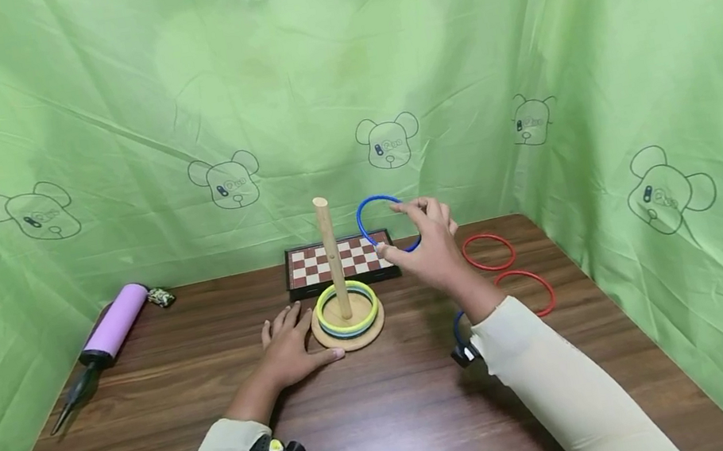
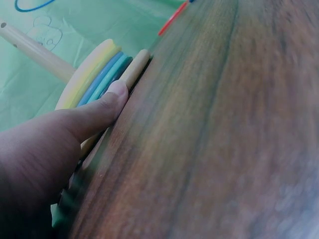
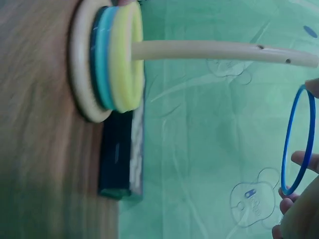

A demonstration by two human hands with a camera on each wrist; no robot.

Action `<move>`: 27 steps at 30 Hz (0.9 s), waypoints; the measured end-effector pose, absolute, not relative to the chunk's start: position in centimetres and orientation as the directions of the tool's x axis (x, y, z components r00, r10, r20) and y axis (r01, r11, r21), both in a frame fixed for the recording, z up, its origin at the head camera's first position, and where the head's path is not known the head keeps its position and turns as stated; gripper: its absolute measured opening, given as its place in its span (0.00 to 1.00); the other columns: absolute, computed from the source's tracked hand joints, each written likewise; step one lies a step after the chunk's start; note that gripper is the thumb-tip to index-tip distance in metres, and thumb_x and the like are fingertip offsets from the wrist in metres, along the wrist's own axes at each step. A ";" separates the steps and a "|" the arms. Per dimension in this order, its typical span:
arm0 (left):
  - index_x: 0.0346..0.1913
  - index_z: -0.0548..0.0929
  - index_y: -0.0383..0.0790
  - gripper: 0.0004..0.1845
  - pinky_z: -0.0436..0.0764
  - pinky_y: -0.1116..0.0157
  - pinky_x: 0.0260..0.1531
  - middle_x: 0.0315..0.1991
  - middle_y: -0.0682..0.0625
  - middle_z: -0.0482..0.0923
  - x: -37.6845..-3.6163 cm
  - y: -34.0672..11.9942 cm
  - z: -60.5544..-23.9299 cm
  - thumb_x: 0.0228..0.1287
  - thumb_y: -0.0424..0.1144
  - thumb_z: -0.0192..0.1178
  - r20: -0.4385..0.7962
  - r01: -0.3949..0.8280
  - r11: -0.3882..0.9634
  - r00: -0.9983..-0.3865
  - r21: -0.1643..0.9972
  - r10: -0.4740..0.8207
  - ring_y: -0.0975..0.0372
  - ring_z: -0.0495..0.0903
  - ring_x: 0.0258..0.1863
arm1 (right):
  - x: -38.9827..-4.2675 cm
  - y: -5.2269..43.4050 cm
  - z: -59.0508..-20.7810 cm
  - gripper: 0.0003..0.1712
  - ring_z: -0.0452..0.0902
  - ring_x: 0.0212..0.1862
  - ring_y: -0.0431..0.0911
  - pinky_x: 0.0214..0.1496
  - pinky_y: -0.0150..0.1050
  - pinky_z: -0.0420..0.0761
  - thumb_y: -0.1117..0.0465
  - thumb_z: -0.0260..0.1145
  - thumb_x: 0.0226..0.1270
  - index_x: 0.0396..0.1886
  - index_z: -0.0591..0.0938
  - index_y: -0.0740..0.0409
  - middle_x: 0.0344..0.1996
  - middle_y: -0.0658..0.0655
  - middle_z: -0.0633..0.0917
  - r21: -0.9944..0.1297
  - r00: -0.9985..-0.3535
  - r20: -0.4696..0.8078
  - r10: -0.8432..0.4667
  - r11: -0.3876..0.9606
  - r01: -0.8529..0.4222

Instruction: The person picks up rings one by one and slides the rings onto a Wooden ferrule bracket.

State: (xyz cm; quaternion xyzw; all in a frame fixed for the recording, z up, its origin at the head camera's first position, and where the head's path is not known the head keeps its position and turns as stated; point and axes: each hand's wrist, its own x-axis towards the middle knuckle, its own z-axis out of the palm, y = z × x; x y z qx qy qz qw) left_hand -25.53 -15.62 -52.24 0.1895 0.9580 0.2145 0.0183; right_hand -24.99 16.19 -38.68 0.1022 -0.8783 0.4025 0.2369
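Note:
A wooden ring-toss stand (image 1: 333, 259) stands upright, its round base (image 1: 354, 346) on the table. Around the peg lie a yellow ring (image 1: 377, 311) on top and blue, teal and dark rings below, seen stacked in the left wrist view. My left hand (image 1: 289, 351) rests at the base's left side, fingers spread, with the thumb (image 2: 117, 92) against the rim. Up to the right of the peg, my right hand (image 1: 433, 245) pinches a blue ring (image 1: 360, 219) between thumb and fingers. That ring (image 3: 285, 164) is clear of the peg in the right wrist view.
Red rings (image 1: 485, 236) lie on the table at right, with another blue ring (image 1: 456, 330) partly hidden by the right forearm. Behind the stand is a checkered board (image 1: 311, 267). A purple hand pump (image 1: 120, 320) lies at left beside a small patterned item (image 1: 161, 296). Green curtains (image 1: 276, 71) surround the table.

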 end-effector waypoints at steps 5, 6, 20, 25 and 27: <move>0.84 0.66 0.36 0.65 0.44 0.23 0.80 0.88 0.32 0.54 -25.6 -15.5 -52.2 0.57 0.80 0.69 0.050 0.358 0.833 -0.927 0.421 0.373 0.35 0.50 0.88 | -25.0 15.1 -37.1 0.44 0.59 0.73 0.58 0.74 0.66 0.55 0.43 0.81 0.59 0.75 0.81 0.47 0.68 0.60 0.71 -0.661 -0.823 0.567 0.043 0.620 -0.423; 0.84 0.66 0.35 0.65 0.44 0.23 0.80 0.88 0.32 0.54 -25.6 -15.5 -52.2 0.57 0.80 0.69 0.051 0.359 0.833 -0.926 0.420 0.374 0.35 0.50 0.88 | -25.1 14.9 -36.9 0.44 0.59 0.73 0.58 0.74 0.67 0.55 0.43 0.82 0.59 0.74 0.81 0.48 0.68 0.61 0.71 -0.656 -0.810 0.584 0.045 0.614 -0.439; 0.84 0.67 0.36 0.64 0.43 0.23 0.80 0.88 0.32 0.54 -25.6 -15.6 -52.4 0.58 0.80 0.69 0.045 0.356 0.832 -0.927 0.426 0.373 0.34 0.49 0.88 | -25.5 11.5 -35.4 0.46 0.58 0.73 0.60 0.77 0.68 0.54 0.45 0.83 0.56 0.73 0.81 0.54 0.69 0.64 0.71 -0.534 -0.652 0.758 -0.026 0.548 -0.643; 0.84 0.67 0.36 0.64 0.44 0.23 0.80 0.88 0.32 0.54 -25.6 -15.6 -52.4 0.57 0.80 0.69 0.047 0.355 0.835 -0.927 0.419 0.371 0.34 0.50 0.88 | -25.4 10.3 -35.3 0.46 0.60 0.72 0.62 0.78 0.67 0.55 0.46 0.85 0.55 0.74 0.81 0.54 0.69 0.64 0.71 -0.529 -0.661 0.748 -0.058 0.548 -0.648; 0.84 0.67 0.36 0.64 0.44 0.23 0.79 0.87 0.32 0.54 -25.7 -15.6 -52.4 0.57 0.81 0.68 0.046 0.359 0.835 -0.926 0.417 0.375 0.34 0.50 0.88 | -25.4 9.9 -35.5 0.46 0.61 0.72 0.63 0.77 0.66 0.56 0.46 0.85 0.55 0.74 0.81 0.55 0.68 0.64 0.72 -0.531 -0.670 0.739 -0.066 0.554 -0.641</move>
